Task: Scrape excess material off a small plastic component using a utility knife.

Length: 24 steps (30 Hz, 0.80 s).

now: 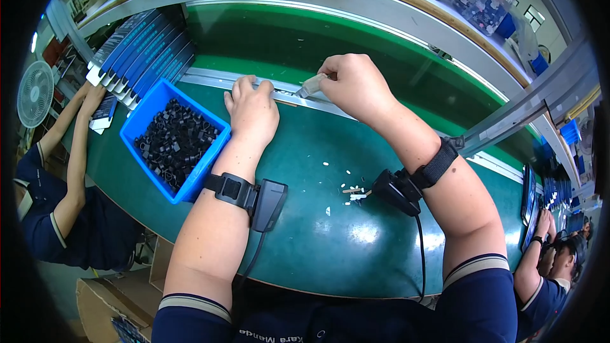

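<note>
My left hand (253, 114) lies over the silver rail (213, 79) at the back of the green table, palm down with its fingers a little apart. It seems to hold nothing. Pinched in my right hand (359, 86) is a small pale beige tool with a grey tip (311, 86), much like a short brush. Its tip points down and left at the rail, where small dark bits lie between my hands. Beside my left wrist, a blue bin (208, 164) holds a heap of small black clip-like parts (175, 143).
Small white and brown scraps (356, 194) are scattered on the green table (305, 241). Blue-and-white boxes (149, 44) stand stacked at the far left, with a co-worker's hands (94, 98) on them. Another person (556, 267) works at the right. A green panel (267, 38) rises behind the rail.
</note>
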Available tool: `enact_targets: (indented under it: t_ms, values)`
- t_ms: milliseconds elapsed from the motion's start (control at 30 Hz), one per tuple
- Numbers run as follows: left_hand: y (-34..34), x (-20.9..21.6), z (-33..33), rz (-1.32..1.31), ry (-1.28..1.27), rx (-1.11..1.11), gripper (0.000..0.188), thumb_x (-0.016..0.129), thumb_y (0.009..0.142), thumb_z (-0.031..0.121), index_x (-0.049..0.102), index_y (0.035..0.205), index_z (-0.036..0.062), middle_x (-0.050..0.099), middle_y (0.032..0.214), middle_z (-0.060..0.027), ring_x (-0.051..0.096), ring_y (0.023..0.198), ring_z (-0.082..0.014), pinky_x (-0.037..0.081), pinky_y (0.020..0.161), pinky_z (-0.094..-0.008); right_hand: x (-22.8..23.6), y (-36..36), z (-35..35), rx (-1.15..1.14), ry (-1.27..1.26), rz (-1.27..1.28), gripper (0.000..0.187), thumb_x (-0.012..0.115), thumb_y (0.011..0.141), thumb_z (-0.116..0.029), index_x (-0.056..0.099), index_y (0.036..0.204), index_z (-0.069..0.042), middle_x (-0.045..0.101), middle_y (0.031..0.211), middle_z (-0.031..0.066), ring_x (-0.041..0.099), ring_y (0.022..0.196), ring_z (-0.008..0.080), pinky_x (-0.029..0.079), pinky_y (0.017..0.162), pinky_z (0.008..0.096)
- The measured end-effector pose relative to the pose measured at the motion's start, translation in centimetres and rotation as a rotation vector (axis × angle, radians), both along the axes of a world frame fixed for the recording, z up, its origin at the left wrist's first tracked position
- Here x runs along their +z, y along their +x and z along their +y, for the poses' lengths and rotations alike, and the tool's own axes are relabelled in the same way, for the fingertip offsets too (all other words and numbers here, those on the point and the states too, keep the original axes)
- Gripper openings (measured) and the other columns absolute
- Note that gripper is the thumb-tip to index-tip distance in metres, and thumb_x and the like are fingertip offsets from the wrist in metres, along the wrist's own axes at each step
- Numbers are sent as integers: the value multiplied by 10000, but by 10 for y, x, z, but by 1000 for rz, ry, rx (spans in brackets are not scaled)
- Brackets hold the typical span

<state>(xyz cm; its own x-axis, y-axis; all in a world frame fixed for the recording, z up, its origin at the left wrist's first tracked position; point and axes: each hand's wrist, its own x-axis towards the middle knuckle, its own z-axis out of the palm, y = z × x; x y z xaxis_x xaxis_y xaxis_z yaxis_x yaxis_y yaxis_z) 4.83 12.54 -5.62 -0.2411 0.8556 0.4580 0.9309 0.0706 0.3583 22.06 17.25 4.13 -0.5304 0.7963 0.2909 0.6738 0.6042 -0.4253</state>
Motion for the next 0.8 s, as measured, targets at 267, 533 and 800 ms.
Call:
enact_targets:
  t_ms: [267, 533, 800]
  values:
    - [-2, 0, 0, 1, -11, -13, 227, 536, 800, 84, 636, 1003, 66, 476, 1217, -165, 374, 1235, -327, 242, 1038, -607, -14, -2, 8, 17, -225, 264, 201, 613, 729, -134, 701, 853, -4, 641, 706, 192, 632, 645, 312, 514, 655, 366]
    - [-2, -2, 1, -60, 31, -16, 204, 542, 793, 66, 655, 962, 75, 495, 1198, -155, 392, 1221, -320, 248, 1048, -577, -17, 3, 13, 85, -61, 229, 209, 621, 790, -100, 686, 957, 9, 644, 714, 104, 604, 635, 147, 496, 624, 280]
    - [-3, -4, 3, -67, 86, -4, 187, 566, 784, 59, 660, 944, 81, 514, 1162, -137, 424, 1179, -309, 283, 1013, -505, -2, 6, 24, 136, -176, 160, 195, 618, 798, -62, 678, 957, 33, 652, 754, 118, 585, 608, 148, 503, 612, 288]
